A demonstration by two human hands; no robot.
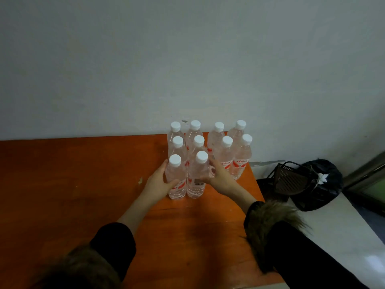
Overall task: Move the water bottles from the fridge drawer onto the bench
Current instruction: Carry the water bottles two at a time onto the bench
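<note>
Several clear water bottles with white caps and red labels stand upright in rows on the orange wooden bench, near its back right corner by the wall. The two nearest bottles stand side by side at the front. My left hand wraps the front left bottle from its left side. My right hand grips the front right bottle from its right side. Both front bottles rest on the bench top. The fridge drawer is out of sight.
A grey wall rises right behind the bottles. To the right of the bench, on the floor, sit a dark slatted basket and a tied black rubbish bag. The bench's right edge runs close to the bottles. Bare orange surface spreads to the left.
</note>
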